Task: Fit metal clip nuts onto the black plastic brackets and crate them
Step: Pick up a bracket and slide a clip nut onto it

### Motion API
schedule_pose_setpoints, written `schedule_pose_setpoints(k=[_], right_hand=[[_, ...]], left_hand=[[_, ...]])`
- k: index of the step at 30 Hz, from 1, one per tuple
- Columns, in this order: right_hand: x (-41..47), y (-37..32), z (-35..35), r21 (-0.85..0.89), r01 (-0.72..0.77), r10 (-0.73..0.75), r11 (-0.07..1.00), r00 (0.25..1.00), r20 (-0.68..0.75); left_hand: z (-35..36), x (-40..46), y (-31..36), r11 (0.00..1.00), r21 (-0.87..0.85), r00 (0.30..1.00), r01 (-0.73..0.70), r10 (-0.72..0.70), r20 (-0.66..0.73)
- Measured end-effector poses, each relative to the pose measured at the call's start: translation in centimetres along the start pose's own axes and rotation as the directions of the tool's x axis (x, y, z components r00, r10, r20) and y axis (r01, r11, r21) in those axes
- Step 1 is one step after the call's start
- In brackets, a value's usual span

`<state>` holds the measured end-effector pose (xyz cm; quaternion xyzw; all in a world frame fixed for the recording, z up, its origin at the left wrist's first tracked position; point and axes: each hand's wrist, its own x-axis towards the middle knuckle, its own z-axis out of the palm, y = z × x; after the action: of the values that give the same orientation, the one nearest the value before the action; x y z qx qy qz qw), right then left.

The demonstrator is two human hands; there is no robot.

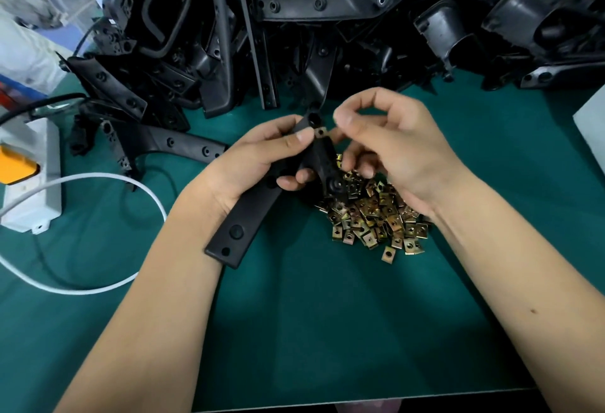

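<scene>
One clip nut [321, 132] sits near the middle of the frame at the upper end of the black bracket [248, 213], pinched between the curled fingers of the right hand [389, 150] and touching the thumb of the left hand [252, 164], whose fingers are wrapped around the bracket. I judge the work to be at an early stage. The large heap of brackets [327, 19] along the top and the pile of loose nuts [376, 216] at centre right wait, and no crate is visible.

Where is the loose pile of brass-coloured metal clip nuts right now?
In the head view, the pile of brass-coloured metal clip nuts lies on the green mat, right of centre, directly beneath the right hand and beside the held black plastic bracket.
</scene>
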<state>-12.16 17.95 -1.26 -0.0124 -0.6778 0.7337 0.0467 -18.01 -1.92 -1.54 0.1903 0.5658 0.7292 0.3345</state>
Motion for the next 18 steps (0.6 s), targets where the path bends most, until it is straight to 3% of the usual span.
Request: schedule_pose_setpoints(k=[2,4,6,10,18], right_hand=[[0.3,0.1,-1.0,-0.219,0.049,-0.074,0.975,0.992,-0.106],[0.6,0.6,-2.0,-0.59,0.089,-0.194,0.803,0.974,-0.118],[0.7,0.9,-2.3,-0.776,0.099,-0.185,0.622,0.982,-0.023],[0.6,1.6,-1.3,-0.893,0.117,-0.093,0.434,0.992,0.085],[0.6,1.5,-0.5,-0.823,0.243,-0.155,0.514,0.97,0.19]], left_hand=[[-0.6,-0.3,0.2,0.993,-0.118,0.997,-0.032,0.024,-0.069],[-1.3,-0.5,0.4,0.946,-0.318,0.993,-0.055,0.018,-0.12],[-2.0,-0.6,0.5,0.886,-0.456,0.989,-0.08,0.013,-0.148],[-2.1,-0.4,0.3,0.914,-0.4,0.99,-0.073,0.017,-0.142],[-1.5,-0.1,-0.1,0.969,-0.245,0.997,-0.044,0.028,-0.069]])
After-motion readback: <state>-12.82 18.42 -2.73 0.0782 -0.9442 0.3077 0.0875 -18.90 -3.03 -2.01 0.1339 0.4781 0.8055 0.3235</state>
